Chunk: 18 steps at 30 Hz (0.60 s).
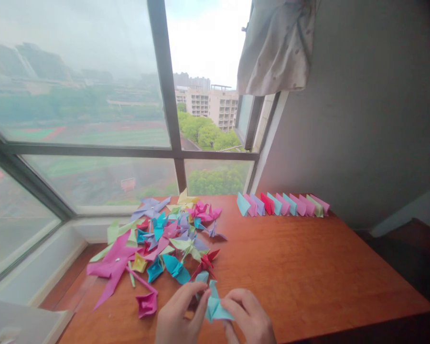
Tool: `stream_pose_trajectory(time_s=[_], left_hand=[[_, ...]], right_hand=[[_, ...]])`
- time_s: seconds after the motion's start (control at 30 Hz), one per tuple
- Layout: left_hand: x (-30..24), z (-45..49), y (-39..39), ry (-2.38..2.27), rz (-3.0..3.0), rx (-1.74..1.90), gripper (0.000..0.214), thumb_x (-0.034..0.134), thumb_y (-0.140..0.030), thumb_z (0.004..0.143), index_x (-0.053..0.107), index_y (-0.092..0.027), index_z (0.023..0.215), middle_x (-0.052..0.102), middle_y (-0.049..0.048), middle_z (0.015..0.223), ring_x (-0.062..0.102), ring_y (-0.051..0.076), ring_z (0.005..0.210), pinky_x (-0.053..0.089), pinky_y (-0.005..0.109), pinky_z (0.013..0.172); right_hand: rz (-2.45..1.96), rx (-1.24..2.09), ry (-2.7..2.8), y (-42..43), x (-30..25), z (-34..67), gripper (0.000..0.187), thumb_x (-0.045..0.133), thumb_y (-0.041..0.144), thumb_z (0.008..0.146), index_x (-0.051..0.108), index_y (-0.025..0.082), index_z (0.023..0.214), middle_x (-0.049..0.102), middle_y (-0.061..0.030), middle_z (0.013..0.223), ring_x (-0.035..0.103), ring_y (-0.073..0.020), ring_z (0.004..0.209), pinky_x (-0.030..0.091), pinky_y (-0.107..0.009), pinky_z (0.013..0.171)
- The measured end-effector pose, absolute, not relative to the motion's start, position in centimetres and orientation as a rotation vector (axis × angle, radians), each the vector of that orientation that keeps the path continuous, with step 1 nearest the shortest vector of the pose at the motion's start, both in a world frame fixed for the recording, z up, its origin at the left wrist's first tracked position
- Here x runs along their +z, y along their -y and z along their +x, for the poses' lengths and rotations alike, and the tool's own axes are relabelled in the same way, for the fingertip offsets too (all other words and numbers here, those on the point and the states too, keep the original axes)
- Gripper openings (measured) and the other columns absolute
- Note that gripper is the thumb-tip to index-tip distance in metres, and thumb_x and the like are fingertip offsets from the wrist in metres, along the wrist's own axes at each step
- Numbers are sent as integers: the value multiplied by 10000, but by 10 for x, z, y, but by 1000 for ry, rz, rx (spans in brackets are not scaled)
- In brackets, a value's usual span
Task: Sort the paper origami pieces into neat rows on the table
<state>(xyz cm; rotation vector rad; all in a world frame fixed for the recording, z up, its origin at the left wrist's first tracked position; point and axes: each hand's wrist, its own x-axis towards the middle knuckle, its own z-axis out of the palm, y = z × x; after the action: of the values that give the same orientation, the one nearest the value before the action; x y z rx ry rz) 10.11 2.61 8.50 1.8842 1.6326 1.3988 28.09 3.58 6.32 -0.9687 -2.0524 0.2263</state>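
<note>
Between my two hands is a light blue origami paper piece [215, 308], folded with pointed flaps; one narrow flap sticks up. My left hand [182, 310] pinches its left side between thumb and fingers. On the opposite side, my right hand [249, 313] has its thumb and fingers closed on the lower right flap. The fingers hide parts of the paper. Just beyond my left hand lies a heap of folded paper, with a red origami piece [207, 262] and a blue origami piece [176, 270] nearest. A magenta paper flower [146, 305] rests left of my left hand.
The brown wooden table [308, 277] carries a pink pinwheel [114, 263], a purple pinwheel [152, 208] and several other folded pieces on its left. A row of folded coloured papers [281, 205] stands along the back edge. Windows [177, 153] and a grey wall [361, 119] border the table.
</note>
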Motion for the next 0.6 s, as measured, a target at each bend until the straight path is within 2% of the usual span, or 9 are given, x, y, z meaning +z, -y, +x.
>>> stream_pose_trajectory(time_s=[0.13, 0.33, 0.5, 0.6], left_hand=[[82, 114, -37, -1433, 1788, 1332, 76, 620, -269, 901, 672, -213, 904, 716, -2, 784, 696, 114, 652, 578, 160, 611], [79, 127, -44, -1417, 1845, 1242, 124, 570, -279, 923, 667, -210, 962, 692, 53, 881, 671, 136, 714, 572, 204, 641], [75, 127, -47, -1424, 1926, 1120, 141, 537, -256, 931, 662, -213, 883, 672, 18, 722, 623, 124, 598, 509, 193, 545], [73, 128, -51, -1434, 1964, 1109, 144, 520, -203, 922, 646, -209, 851, 671, 6, 716, 619, 115, 593, 493, 186, 543]], right_hand=[[-967, 348, 2022, -51, 67, 305, 294, 495, 69, 879, 653, 242, 1057, 658, -42, 901, 660, -138, 817, 540, -201, 749], [-1001, 425, 1937, -61, 62, 315, 260, 507, 133, 925, 690, 277, 1040, 682, -33, 895, 669, -146, 825, 547, -219, 761], [-1032, 400, 1951, -68, 60, 325, 302, 478, 124, 922, 697, 280, 1058, 695, -35, 919, 682, -152, 849, 566, -234, 775], [-1065, 302, 2014, -67, 65, 328, 400, 458, 70, 861, 672, 272, 1131, 685, -65, 1084, 661, -189, 1007, 568, -304, 864]])
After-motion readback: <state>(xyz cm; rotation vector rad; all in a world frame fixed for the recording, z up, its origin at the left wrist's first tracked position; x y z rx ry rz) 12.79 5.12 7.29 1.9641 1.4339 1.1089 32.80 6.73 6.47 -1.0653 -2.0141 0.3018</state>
